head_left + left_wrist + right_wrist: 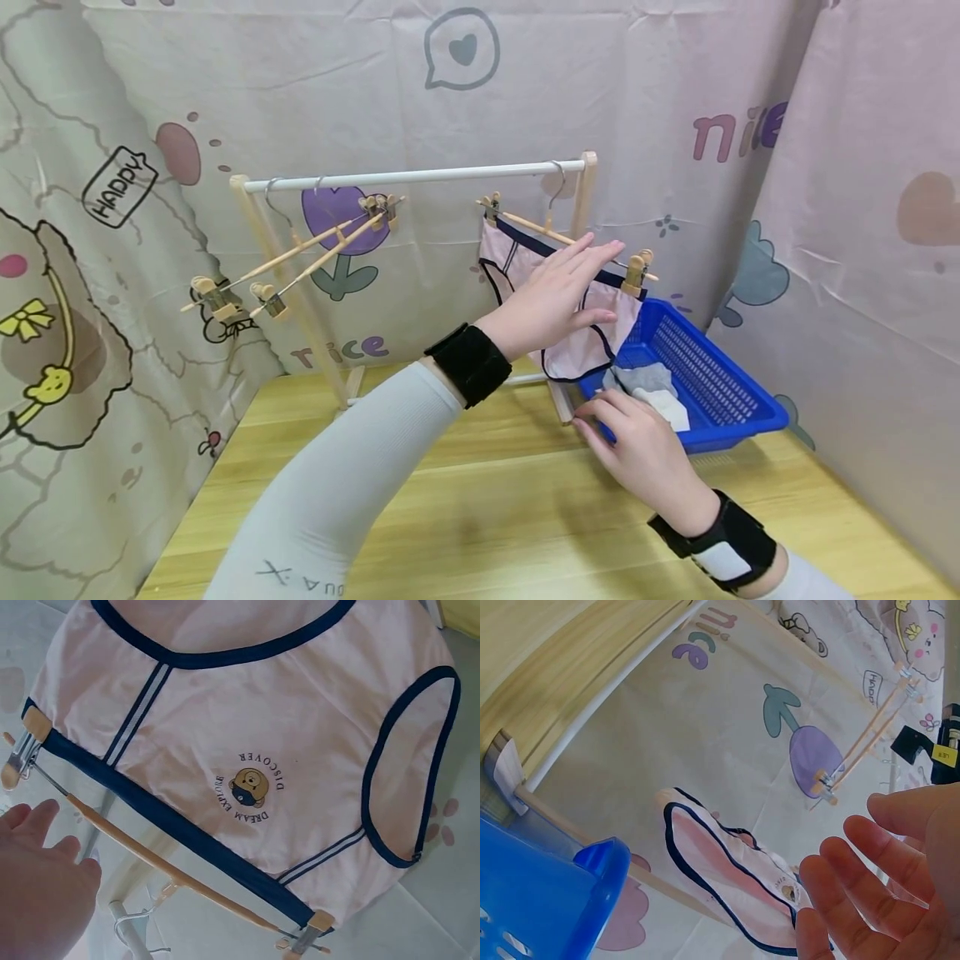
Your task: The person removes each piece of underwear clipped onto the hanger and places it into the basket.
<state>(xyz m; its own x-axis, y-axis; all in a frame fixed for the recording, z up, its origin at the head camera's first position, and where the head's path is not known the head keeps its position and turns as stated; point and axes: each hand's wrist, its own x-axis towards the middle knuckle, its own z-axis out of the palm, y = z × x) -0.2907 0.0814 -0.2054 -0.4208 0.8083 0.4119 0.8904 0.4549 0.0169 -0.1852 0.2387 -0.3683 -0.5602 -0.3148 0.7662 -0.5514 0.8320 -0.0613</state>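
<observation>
A pair of pink underpants point(572, 354) with navy trim hangs from a wooden hanger point(528, 225) by two clips, a right one point(636, 273) and a left one point(28, 742). A small bear print shows on the cloth in the left wrist view. My left hand point(551, 296) reaches in front of the underpants with its fingers extended, overlapping the hanger bar in the head view. Lower down, my right hand point(641, 446) is at the near-left rim of a blue basket point(738, 429), fingers loosely bent and holding nothing in the right wrist view.
Grey and white cloths point(656, 392) lie in the basket. Two bare hangers point(300, 250) with clips hang at the left of the rack, below its white rail point(420, 176). The rack stands on a wooden table point(450, 500), with printed curtains point(360, 83) behind and beside it.
</observation>
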